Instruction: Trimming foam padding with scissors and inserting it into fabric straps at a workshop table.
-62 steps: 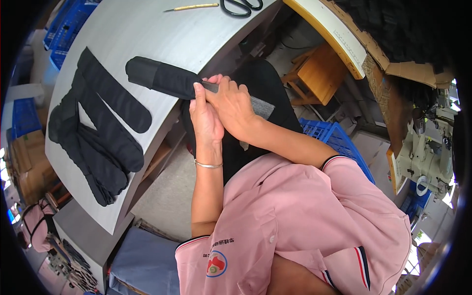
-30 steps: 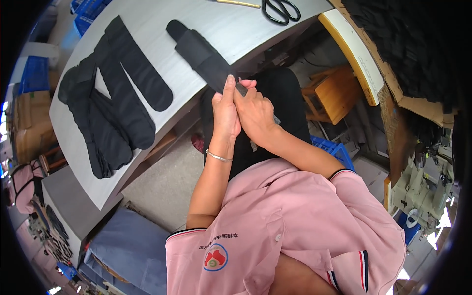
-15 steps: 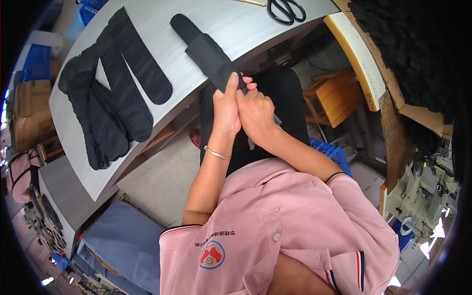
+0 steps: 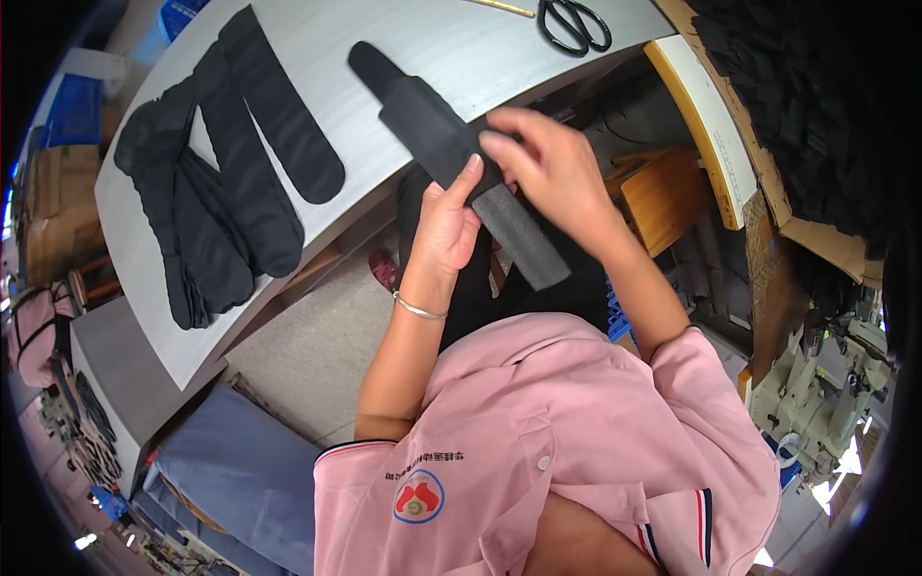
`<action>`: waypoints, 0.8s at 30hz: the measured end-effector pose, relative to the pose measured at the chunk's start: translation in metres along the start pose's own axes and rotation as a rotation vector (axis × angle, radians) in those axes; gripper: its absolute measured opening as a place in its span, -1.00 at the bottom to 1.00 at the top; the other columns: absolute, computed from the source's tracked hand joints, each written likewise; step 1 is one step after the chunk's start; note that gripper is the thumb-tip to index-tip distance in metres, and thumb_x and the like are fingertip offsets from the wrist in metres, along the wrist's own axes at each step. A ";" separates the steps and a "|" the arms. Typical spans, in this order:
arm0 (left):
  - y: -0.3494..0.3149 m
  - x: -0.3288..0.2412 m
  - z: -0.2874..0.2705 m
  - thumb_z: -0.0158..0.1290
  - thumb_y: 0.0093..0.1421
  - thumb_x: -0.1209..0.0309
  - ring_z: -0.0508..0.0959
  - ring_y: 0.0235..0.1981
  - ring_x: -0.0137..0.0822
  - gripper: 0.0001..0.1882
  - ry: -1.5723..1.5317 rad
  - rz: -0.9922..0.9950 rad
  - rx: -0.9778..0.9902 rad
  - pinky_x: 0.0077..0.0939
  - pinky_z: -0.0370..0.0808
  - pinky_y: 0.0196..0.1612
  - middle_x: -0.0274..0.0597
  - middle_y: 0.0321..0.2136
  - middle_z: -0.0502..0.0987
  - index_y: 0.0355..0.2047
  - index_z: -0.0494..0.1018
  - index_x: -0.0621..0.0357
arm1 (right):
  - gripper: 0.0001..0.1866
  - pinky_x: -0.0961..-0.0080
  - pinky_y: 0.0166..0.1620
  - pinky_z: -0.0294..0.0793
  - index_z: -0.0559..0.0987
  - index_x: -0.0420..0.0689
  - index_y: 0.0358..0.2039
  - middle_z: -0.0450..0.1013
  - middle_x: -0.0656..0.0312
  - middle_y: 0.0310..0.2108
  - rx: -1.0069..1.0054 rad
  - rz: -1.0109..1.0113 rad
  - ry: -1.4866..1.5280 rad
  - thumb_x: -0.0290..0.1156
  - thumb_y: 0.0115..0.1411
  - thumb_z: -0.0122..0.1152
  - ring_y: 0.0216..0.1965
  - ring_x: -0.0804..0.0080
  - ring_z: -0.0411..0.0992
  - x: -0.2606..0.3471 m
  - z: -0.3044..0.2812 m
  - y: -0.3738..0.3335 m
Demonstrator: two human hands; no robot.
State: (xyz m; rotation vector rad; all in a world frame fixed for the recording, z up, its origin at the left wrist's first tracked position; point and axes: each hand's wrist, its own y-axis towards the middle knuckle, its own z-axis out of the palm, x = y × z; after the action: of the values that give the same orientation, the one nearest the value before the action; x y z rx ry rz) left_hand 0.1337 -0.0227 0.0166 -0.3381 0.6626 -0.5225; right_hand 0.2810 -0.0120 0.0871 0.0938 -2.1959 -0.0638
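Note:
A long black fabric strap (image 4: 427, 120) with a rounded tip and a wider padded middle slants across the near edge of the table. My left hand (image 4: 451, 226) is closed on it, thumb pressed on top. From beside that thumb, the strap's greyer, textured end (image 4: 521, 237) hangs down over my lap. My right hand (image 4: 552, 168) is just right of the strap, slightly blurred, with thumb and forefinger apart; its other fingers are partly hidden. Whether its fingertips touch the strap's edge I cannot tell.
Several black fabric strips (image 4: 288, 120) overlap on the left of the pale table (image 4: 158, 350). Black-handled scissors (image 4: 574, 27) and a thin yellowish stick (image 4: 504, 9) lie at its far right. A wooden stool (image 4: 663, 202) stands to the right, near a large heap of black pieces (image 4: 797, 106).
My right hand has lifted off my left hand and moved right, its fingers spreading. The strap's greyer lower end now shows. My left hand keeps its hold.

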 end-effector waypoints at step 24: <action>-0.028 -0.010 0.007 -0.04 0.37 -0.02 0.60 -0.02 -0.05 -0.39 0.053 -0.088 0.085 -0.13 0.53 0.12 0.08 -0.09 0.57 0.07 0.38 0.37 | -0.67 0.39 -0.43 0.48 0.61 -0.35 -0.43 0.51 0.17 -0.52 0.067 0.311 0.561 -0.27 0.19 0.34 -0.52 0.43 0.43 -0.044 0.083 0.174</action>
State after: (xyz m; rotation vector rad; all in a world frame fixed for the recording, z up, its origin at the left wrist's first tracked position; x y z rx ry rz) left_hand 0.1220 -0.0387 0.0397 -0.2753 0.6771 -0.6431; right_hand 0.2315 0.1666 0.0171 -0.1753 -1.6297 0.1900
